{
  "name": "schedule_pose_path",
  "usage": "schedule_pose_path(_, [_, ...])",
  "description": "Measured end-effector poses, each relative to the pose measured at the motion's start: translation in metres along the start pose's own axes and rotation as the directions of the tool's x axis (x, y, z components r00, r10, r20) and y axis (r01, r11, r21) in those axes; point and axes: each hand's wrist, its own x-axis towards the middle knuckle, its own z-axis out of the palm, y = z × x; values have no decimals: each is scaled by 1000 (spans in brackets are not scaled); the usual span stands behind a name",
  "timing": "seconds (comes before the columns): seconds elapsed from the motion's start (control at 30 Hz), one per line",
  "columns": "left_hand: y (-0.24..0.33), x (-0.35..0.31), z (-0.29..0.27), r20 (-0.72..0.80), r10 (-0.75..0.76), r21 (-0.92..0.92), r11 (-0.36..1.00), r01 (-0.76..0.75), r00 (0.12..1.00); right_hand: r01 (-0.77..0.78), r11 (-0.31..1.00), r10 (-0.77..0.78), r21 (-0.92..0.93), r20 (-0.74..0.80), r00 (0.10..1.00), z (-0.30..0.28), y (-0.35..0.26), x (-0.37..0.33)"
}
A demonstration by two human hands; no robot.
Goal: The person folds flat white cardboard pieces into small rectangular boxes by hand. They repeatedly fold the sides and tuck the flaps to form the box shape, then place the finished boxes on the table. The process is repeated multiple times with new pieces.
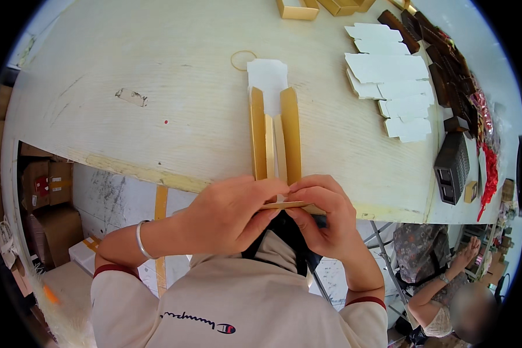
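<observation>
A partly folded carton (292,132), gold outside and white inside, lies lengthwise toward me across the table's near edge. Its long side panels stand up, and the white far end flap lies flat. My left hand (236,207) pinches the near end from the left, thumb below and fingers above the gold end flap. From the right, my right hand (325,212) grips the same end, fingers curled over it and thumb underneath. Both hands nearly meet at the middle of that flap. The fingers partly hide the near end of the carton.
Flat white carton blanks (391,81) are stacked at the right. Folded gold boxes (298,8) stand at the far edge. A rubber band (242,60) lies beyond the carton. Right of the blanks are a dark radio-like device (452,168) and red tassels (489,180). Another person (441,290) sits at lower right.
</observation>
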Motion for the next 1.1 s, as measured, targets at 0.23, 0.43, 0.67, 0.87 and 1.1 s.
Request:
schedule_pose_path(0.23, [-1,-6,-4,-4,-175,-275,947,167,985,121,985,-127,-124,-39,991,5,8,-1])
schedule_pose_path(0.43, [-3,-7,2,-131,-20,38,999,25,991,144,928,-157,-344,-9,988,6,7,-6])
schedule_pose_path(0.67, [-3,-10,4,-49,227,470,865,-178,973,270,800,-183,-535,210,960,-7,-4,7])
schedule_pose_path(0.87, [1,-6,5,-41,120,428,899,-91,992,316,814,-185,-487,300,936,-8,2,2])
schedule_pose_path(1.1, [10,1,0,133,-73,401,916,13,988,137,840,84,-526,375,923,-6,-16,17])
